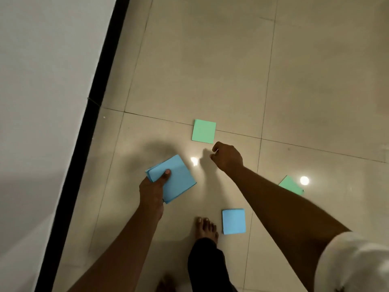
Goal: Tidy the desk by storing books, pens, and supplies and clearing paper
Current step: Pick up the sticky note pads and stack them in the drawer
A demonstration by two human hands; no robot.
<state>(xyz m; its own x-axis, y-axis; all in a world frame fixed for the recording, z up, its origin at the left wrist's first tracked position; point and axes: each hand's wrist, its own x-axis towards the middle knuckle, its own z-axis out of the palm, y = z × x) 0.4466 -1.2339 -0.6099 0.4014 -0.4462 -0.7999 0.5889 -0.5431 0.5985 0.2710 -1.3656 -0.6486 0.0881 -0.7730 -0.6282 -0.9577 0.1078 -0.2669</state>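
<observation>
No readable text, labels or numbers on any visible surface.

Left hand (154,187) gripping with thumb on top, right hand (228,155) loosely curled, reaching forward

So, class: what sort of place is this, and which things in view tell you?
Probably an indoor room at floor level: glossy beige floor tiles with grout lines, a white wall with a black skirting strip, and a bare foot among scattered paper squares.
</observation>
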